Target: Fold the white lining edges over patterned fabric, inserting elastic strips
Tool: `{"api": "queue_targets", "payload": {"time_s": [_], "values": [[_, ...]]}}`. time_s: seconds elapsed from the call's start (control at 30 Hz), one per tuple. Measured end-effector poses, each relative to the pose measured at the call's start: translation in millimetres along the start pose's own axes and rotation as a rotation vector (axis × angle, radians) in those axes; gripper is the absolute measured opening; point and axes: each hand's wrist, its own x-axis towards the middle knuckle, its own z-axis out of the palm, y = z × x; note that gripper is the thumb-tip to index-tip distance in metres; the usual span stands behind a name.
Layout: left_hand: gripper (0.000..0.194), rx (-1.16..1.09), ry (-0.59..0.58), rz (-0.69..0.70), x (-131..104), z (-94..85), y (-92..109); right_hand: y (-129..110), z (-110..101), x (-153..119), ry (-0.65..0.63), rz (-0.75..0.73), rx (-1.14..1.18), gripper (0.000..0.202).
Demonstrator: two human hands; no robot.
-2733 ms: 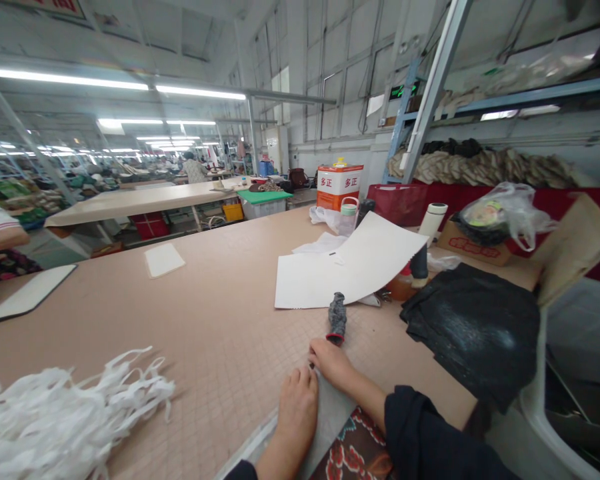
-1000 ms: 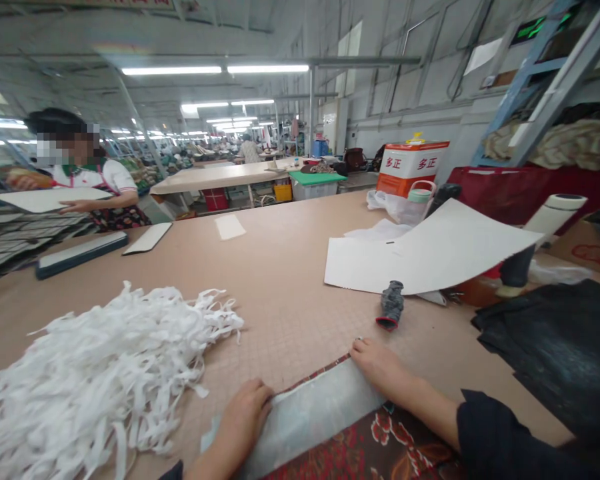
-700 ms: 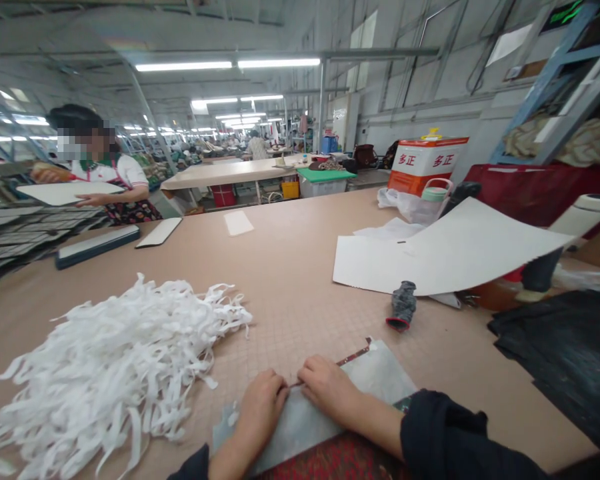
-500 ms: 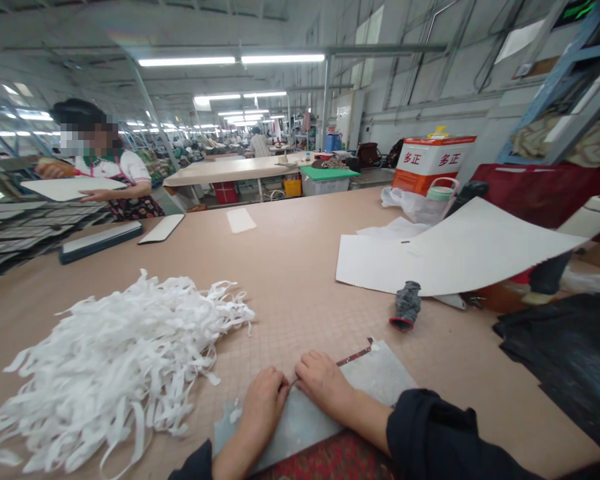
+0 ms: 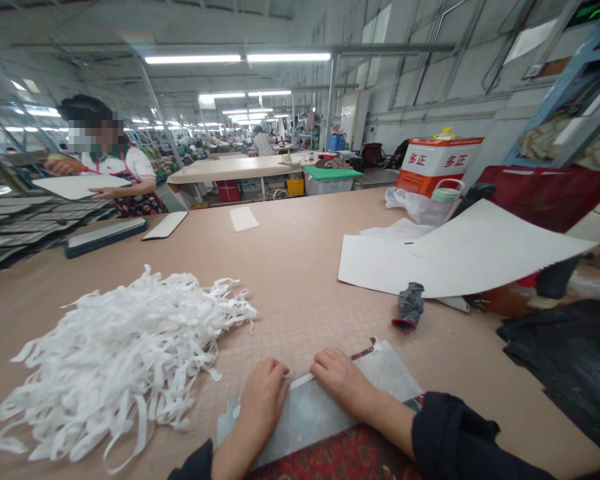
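A pale grey-backed sheet (image 5: pixel 325 407) lies at the near edge of the table, with dark red patterned fabric (image 5: pixel 325 457) below it. My left hand (image 5: pixel 267 393) pinches the sheet's far edge, fingers closed. To its right, my right hand (image 5: pixel 337 377) has its fingers pressed together on the same edge. Between the hands a short white strip (image 5: pixel 301 381) runs along that edge. A narrow dark red strip (image 5: pixel 364 353) shows beyond my right hand. Left of my hands is a large heap of white strips (image 5: pixel 130 353).
A grey knitted piece with a red rim (image 5: pixel 409 308) lies near a large white sheet (image 5: pixel 455 257). Black material (image 5: pixel 570 360) is at the right. A person (image 5: pixel 125 167) holds a white panel (image 5: pixel 80 187) at the back left, near stacked panels (image 5: pixel 105 238).
My hands have moved apart, my right hand shifting rightward along the edge. The white strip between them now shows. The view has shifted slightly.
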Motion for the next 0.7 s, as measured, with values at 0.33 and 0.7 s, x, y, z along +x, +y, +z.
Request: {"api": "queue_targets", "payload": {"time_s": [0.33,0.7], "values": [[0.013,0.235,0.068,0.206,-2.0,26.7,7.5,0.6,10.6,4.2,0.129,0.094,0.08,0.012],[0.023,0.279,0.1,0.383,-5.0,26.7,-3.7,-4.4,-2.2,-16.2,0.062,-0.018,0.015,0.011]]}}
